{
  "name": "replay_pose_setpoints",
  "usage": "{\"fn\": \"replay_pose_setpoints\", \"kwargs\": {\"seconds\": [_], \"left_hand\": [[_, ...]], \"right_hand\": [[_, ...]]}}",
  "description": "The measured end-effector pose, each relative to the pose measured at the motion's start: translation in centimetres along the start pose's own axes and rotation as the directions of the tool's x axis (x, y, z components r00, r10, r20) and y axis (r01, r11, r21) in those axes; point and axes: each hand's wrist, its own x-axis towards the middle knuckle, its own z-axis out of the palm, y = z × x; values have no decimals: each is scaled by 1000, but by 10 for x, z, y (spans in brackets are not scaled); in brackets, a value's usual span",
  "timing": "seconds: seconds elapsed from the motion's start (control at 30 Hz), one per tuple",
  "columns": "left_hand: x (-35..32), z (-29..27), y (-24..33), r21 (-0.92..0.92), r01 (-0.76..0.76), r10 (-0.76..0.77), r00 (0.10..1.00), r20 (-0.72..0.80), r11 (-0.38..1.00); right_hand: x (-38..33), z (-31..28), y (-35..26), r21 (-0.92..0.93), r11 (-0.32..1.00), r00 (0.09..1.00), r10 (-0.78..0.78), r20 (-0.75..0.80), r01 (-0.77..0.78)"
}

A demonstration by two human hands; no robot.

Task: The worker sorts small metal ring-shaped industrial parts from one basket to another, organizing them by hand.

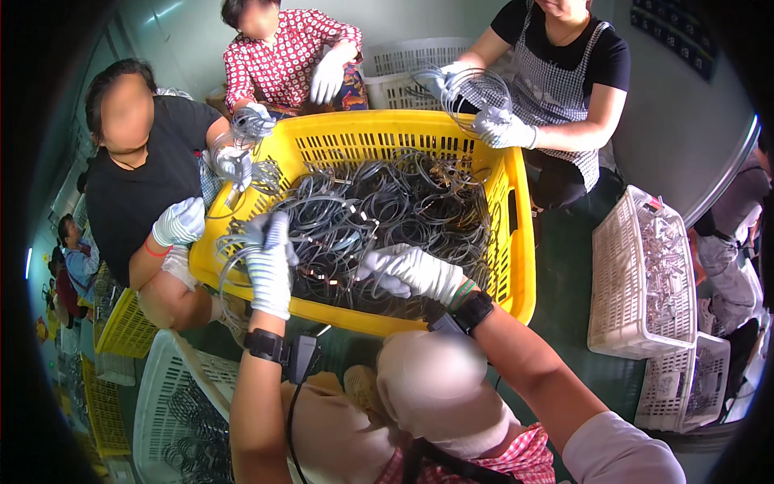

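Observation:
A big yellow plastic basket (522,242) stands before me, heaped with coiled grey cables (387,202) that have small pale ends. My left hand (270,262), in a white striped glove, is over the basket's near left side. Its fingers are closed round a coil of grey cable (231,252), whose loops stick out to the left. My right hand (415,273), gloved too, hovers above the near part of the heap. Its fingers are curled together; what they hold, if anything, cannot be made out.
Three co-workers in gloves sit around the basket's far and left sides; one at the far right holds a cable coil (480,97). White crates (617,274) of small pale parts stand at the right. Another white crate (157,395) with dark coils is at my lower left.

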Motion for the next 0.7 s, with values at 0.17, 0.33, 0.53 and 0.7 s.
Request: {"fn": "replay_pose_setpoints", "kwargs": {"seconds": [0.17, 0.33, 0.53, 0.7], "left_hand": [[14, -12, -18, -243, 175, -212, 968, -137, 954], [25, -37, -26, -371, 204, -297, 930, -216, 906], [9, -25, -24, -190, 286, -303, 951, -66, 939], [-17, 10, 4, -113, 193, -173, 971, 165, 975]], "right_hand": [[-6, 1, -5, -61, 997, 999, 46, 28, -44], [-14, -5, -6, 187, 981, 990, 20, 141, -47], [1, -11, 2, 508, 861, 1000, -28, 3, 23], [0, -12, 9, 475, 879, 996, -20, 91, -26]]}}
